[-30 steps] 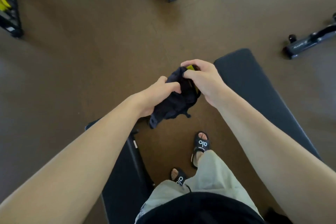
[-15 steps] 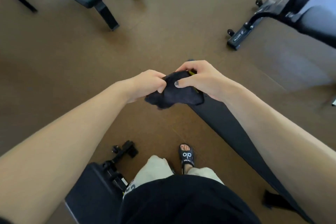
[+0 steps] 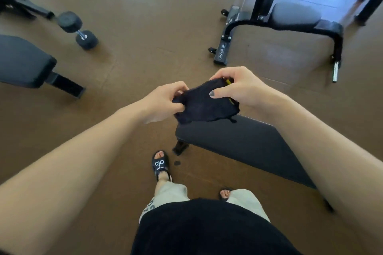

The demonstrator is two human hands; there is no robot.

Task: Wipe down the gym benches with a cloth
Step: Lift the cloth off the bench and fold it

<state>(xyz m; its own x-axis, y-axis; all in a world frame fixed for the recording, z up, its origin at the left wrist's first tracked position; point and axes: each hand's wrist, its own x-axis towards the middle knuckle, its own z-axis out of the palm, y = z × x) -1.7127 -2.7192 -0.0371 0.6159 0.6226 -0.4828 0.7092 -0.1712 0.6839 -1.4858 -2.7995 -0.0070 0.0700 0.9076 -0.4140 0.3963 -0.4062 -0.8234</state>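
A dark cloth with a bit of yellow at its right edge is held between both hands, just above the near end of a flat black gym bench. My left hand pinches the cloth's left side. My right hand grips its right side, thumb on top. The bench runs from the centre toward the lower right and is partly hidden by my right forearm.
Another black bench pad stands at the left edge. A dumbbell lies on the brown floor at upper left. A black machine frame with a padded seat stands at upper right. My sandalled feet are beside the bench leg.
The view has swung to the right and the bench now lies more crosswise under my hands. Both hands have kept hold of the cloth and spread it flatter.
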